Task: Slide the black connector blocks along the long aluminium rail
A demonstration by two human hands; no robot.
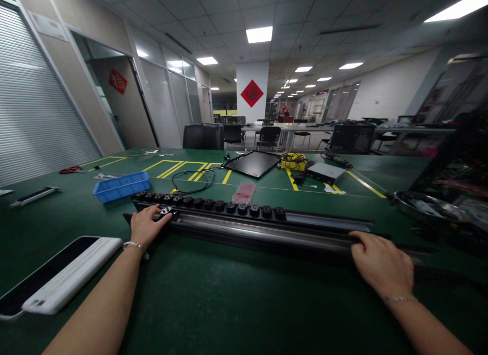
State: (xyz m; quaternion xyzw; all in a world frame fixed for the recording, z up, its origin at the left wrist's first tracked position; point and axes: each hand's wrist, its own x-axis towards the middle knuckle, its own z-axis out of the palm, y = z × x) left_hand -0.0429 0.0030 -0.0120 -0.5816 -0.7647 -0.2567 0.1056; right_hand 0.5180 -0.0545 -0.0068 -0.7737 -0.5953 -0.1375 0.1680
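Observation:
A long black metal channel point(259, 231) lies across the table in front of me, its bare inside shining. Along its far edge runs a row of several black socket modules point(231, 208). Near the channel's left end, my left hand point(147, 224) has thumb and fingers closed on a small black socket module point(166, 211) with a light-coloured face. Whether that piece is seated in the channel I cannot tell. My right hand point(381, 263) is wrapped over the channel's right part, thumb on the near side; some of its fingers are hidden.
On the green table point(213, 294) stand a blue bin point(122, 186), a white casing point(72, 276), a black cable loop point(193, 182) and a flat black panel point(252, 163). Farther right are a yellow box point(293, 160), a grey box point(326, 173) and a round metal tray point(409, 205).

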